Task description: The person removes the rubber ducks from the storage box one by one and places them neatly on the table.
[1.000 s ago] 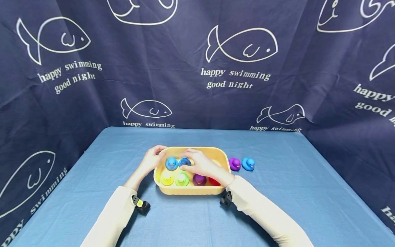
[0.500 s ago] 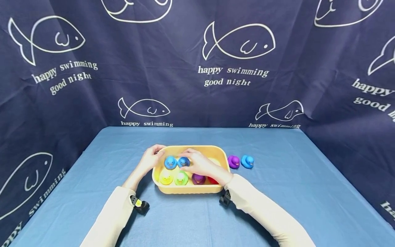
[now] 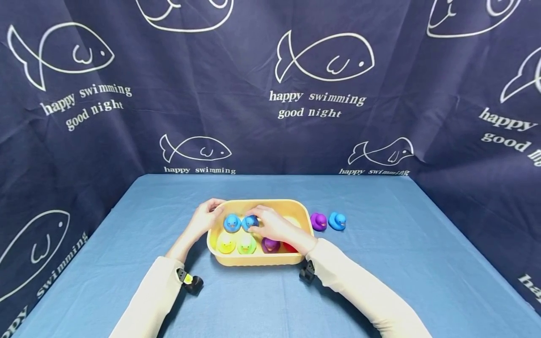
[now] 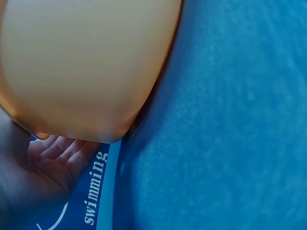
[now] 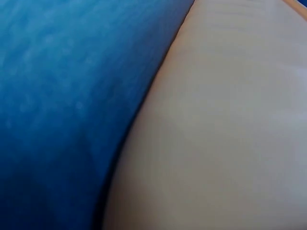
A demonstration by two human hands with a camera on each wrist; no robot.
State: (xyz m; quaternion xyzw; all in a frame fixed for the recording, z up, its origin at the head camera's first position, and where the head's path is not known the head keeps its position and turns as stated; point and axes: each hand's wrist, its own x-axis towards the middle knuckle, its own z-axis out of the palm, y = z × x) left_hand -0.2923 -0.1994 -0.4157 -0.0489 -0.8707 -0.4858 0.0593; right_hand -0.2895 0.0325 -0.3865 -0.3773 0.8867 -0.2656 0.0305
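Left wrist view: landmark is the tan, smooth-walled, rounded plastic-looking tub (image 4: 91,67), orange along its edges. Bare left hand (image 4: 48,172) sits at the tub's lower-left corner, palm creases visible, fingers running up behind the tub's bottom edge; fingertips hidden by it. Bright blue, matte cloth (image 4: 235,120) fills everything right of the tub, with a dark shadow hugging the tub's right edge. Below the tub: navy fabric (image 4: 79,199) with sideways white lettering "swimming" (image 4: 96,189) and a curved white line (image 4: 60,218), bordered by a narrow lighter-blue strip (image 4: 106,196).
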